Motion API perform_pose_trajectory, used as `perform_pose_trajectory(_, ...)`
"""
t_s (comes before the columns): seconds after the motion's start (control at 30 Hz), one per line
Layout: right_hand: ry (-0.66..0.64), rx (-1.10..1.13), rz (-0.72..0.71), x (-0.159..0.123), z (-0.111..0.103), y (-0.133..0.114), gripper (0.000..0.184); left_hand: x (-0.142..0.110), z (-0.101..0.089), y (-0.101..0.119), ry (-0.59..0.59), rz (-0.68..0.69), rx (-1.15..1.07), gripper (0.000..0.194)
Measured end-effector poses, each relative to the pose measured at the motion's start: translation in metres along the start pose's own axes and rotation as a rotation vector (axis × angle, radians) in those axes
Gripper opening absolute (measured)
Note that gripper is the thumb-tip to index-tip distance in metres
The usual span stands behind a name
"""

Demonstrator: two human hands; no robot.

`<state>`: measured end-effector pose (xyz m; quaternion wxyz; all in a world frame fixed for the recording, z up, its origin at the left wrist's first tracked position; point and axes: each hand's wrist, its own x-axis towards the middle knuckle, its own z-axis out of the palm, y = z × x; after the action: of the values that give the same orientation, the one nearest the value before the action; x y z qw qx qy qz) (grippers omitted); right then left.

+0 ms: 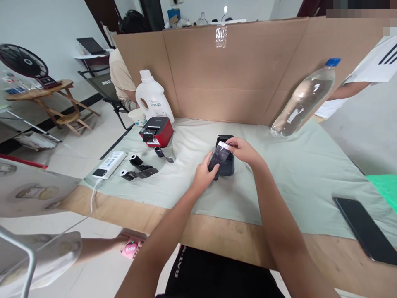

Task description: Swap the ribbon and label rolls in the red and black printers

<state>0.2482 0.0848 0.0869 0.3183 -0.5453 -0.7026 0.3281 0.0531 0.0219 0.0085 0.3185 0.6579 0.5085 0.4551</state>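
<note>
Both my hands are at a dark, slightly shiny strip (219, 155) with a white band at its upper end, which looks like film off a roll. My left hand (204, 173) grips its lower part between thumb and fingers. At the white end, my right hand (243, 150) pinches the strip with its fingertips. Just behind and below it is a small black device (228, 167) with a raised lid, partly covered by the strip and my hands. Left of my hands, a black roll (159, 152) with a short loose tail lies on the cloth.
A red and black label printer (156, 131) stands farther back, near a white jug (154, 97) and a paper cup (138, 117). More black rolls (135, 160) and a power strip (109, 164) lie left. A bottle (304, 101) leans against the cardboard screen (223, 74); a phone (366, 229) lies right.
</note>
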Motion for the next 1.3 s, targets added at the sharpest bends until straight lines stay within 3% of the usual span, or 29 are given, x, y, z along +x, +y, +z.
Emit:
perform_pose_trajectory(0.2,-0.016,-0.23,0.058,0.007,0.014,0.018,0.031,-0.004,-0.001,0.005,-0.128,-0.027,-0.023,0.069)
perform_pose_trajectory(0.57,-0.111,-0.511,0.1,0.003,0.02,0.009,0.042,-0.008,0.004,0.005,-0.238,0.019,0.015,0.07)
perform_pose_trajectory(0.9,0.114,-0.588,0.08,-0.002,0.043,0.013,0.027,-0.007,0.007,0.002,-0.233,-0.033,-0.077,0.069)
perform_pose_trajectory(1.07,0.355,-0.49,0.012,0.01,0.035,0.019,0.036,-0.007,0.005,0.006,-0.279,-0.122,-0.108,0.075)
perform_pose_trajectory(1.17,0.314,-0.423,-0.062,0.019,0.025,0.025,0.043,-0.008,0.003,0.008,-0.357,-0.197,-0.161,0.079)
perform_pose_trajectory(1.3,0.163,-0.346,-0.102,0.021,0.009,0.023,0.029,-0.008,-0.001,0.009,-0.464,-0.23,-0.178,0.087)
